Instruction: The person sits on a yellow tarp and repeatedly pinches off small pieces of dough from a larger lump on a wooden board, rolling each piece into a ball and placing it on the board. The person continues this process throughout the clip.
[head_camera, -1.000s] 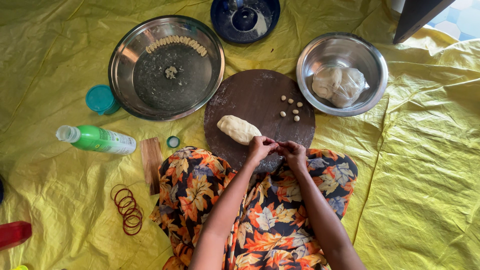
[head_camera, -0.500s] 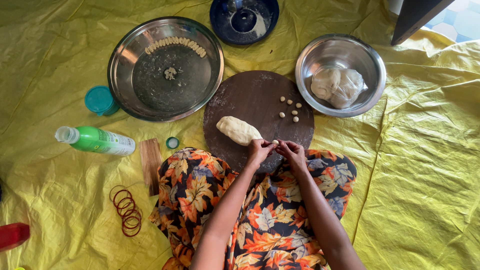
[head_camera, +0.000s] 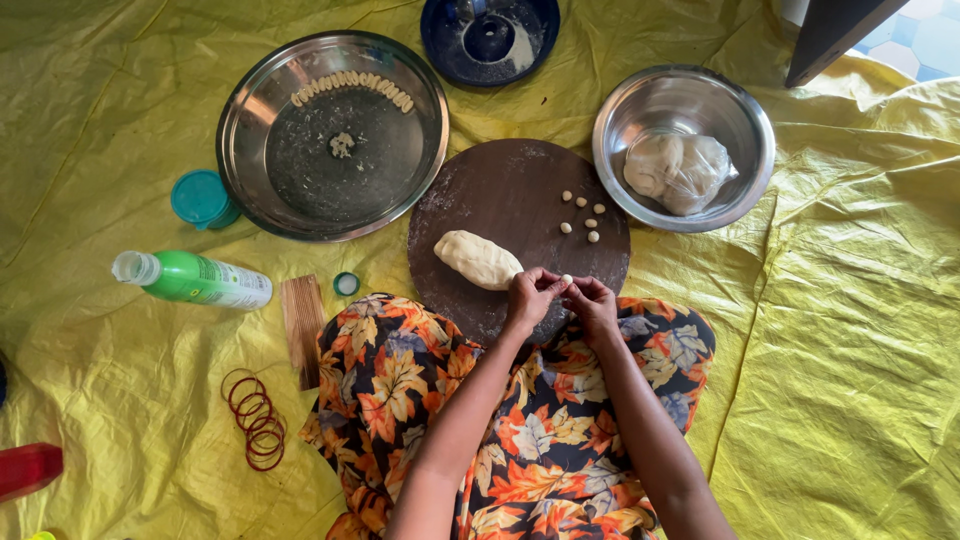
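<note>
My left hand (head_camera: 532, 297) and my right hand (head_camera: 592, 300) meet over the near edge of a round dark board (head_camera: 520, 190), pinching a small dough ball (head_camera: 567, 279) between their fingertips. A larger oblong lump of dough (head_camera: 477, 259) lies on the board just left of my left hand. Several small dough balls (head_camera: 582, 215) sit on the board's right part. My lap is covered by floral cloth (head_camera: 420, 380).
A steel plate (head_camera: 250, 150) with a row of shaped dough pieces lies at back left. A steel bowl (head_camera: 735, 130) holds bagged dough. A blue dish (head_camera: 535, 45), green bottle (head_camera: 195, 280), teal lid (head_camera: 200, 197), wooden comb (head_camera: 302, 330), red bangles (head_camera: 258, 420) lie on the yellow sheet.
My two hands stay together at the board's near edge, working the small dough ball with slight finger movement. Nothing else has shifted.
</note>
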